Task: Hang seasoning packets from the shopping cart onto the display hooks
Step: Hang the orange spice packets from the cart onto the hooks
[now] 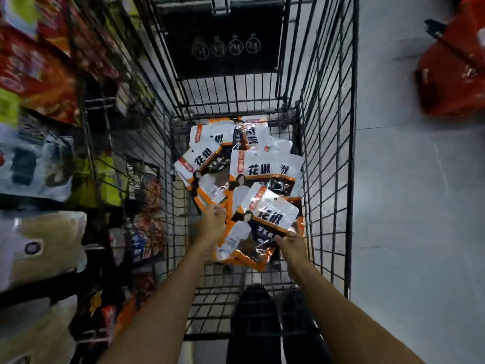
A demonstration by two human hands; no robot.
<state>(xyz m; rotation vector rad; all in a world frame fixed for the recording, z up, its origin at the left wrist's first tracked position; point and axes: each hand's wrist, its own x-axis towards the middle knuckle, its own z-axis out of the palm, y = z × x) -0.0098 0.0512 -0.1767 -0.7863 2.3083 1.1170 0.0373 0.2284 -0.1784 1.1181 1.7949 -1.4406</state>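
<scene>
Both my arms reach down into a black wire shopping cart (328,153). Several white and orange seasoning packets (257,166) with black print lie in a loose pile on its floor. My right hand (292,245) pinches the lower edge of the nearest packet (265,219), which is tilted up off the pile. My left hand (212,222) has its fingers curled at the bottom corner of another packet (202,177) on the left of the pile. No display hooks can be made out.
Blurred shelves of packaged goods (39,166) run along the left, right against the cart. A red shopping basket (454,74) sits on the pale floor at the upper right. The cart's folded black child seat (223,40) is at the far end. My dark shoes (262,311) show beneath the cart.
</scene>
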